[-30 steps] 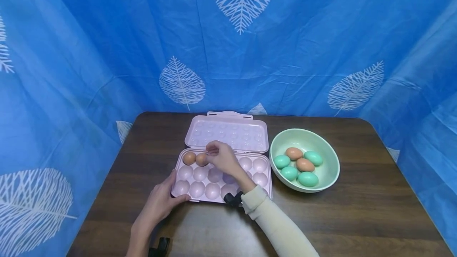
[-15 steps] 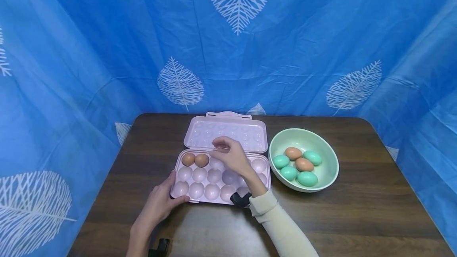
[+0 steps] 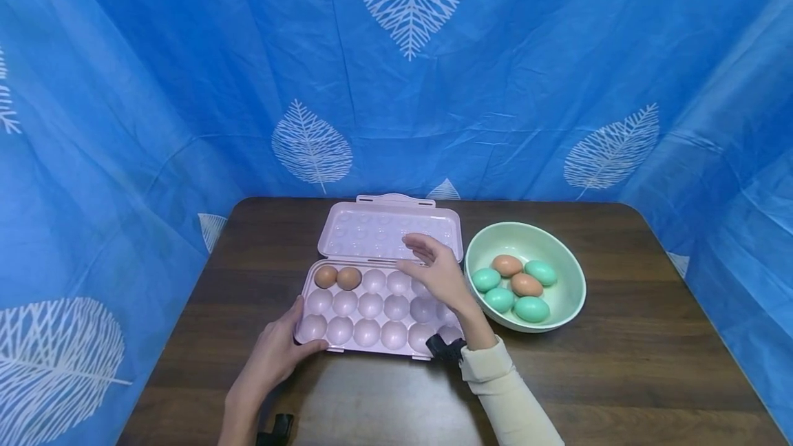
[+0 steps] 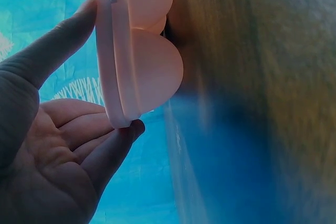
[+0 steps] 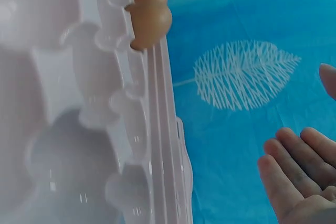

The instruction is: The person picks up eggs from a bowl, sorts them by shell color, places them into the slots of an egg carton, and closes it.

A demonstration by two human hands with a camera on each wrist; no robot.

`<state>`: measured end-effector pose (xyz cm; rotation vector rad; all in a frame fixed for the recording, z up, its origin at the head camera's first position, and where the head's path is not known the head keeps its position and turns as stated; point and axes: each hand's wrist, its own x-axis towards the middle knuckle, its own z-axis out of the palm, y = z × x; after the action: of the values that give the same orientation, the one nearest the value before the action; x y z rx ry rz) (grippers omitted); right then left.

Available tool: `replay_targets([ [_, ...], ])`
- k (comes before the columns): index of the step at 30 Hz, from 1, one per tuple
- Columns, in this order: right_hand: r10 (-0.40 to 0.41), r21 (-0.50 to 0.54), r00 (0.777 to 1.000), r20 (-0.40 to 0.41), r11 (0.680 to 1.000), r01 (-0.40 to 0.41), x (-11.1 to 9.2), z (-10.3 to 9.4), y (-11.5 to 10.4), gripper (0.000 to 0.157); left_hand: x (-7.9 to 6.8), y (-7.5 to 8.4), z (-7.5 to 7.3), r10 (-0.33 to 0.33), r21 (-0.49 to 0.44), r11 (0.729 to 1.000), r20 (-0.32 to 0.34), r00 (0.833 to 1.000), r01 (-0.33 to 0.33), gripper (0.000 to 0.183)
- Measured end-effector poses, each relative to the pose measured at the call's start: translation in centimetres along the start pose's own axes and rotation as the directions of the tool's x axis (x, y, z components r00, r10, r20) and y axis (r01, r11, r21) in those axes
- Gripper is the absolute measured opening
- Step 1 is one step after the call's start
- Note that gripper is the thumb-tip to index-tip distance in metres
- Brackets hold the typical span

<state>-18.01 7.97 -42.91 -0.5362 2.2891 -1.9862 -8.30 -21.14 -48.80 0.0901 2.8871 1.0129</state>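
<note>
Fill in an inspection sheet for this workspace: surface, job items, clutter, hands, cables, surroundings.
Surface: dark wood-grain table.
Job items: open pink carton, two brown eggs at its far row's left end; light-green bowl holding two orange-brown eggs and four green eggs.
Clutter: nothing seen.
Left hand: grips carton's left end.
Right hand: holds nothing, above carton's right part.
Cables: nothing seen.
Surroundings: blue leaf-print curtain behind and both sides.

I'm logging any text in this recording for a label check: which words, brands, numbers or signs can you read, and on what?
None can be read in any view.
Egg box, green bowl and eggs: no lettering shows.
Blue curtain: only white leaf prints.
Black wrist devices: too small and dark to tell.
</note>
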Motion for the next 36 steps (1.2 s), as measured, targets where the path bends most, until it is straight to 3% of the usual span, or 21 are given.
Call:
replay_targets([
  [6,0.034,0.047,0.997,-0.067,0.998,-0.031,-0.4,-2.2,2.8,0.051,0.0,0.0,0.1,-0.003,-0.001,1.0,-0.001,1.0,0.003,0.098],
  [15,0.035,0.047,0.993,-0.11,0.998,-0.029,-2.0,-5.3,3.5,0.05,-0.3,0.0,-0.3,0.003,-0.001,1.0,-0.006,1.0,-0.003,0.096],
  [24,0.072,-0.03,0.971,-0.23,0.996,-0.081,-3.5,-8.7,3.8,0.047,-0.1,0.1,-0.5,0.001,-0.006,1.0,0.009,1.0,-0.001,0.097],
  [36,0.135,-0.148,0.957,-0.258,0.973,-0.178,-4.4,-14.1,4.1,0.056,-0.1,0.2,-0.6,0.026,0.017,1.0,-0.017,1.0,-0.026,0.093],
])
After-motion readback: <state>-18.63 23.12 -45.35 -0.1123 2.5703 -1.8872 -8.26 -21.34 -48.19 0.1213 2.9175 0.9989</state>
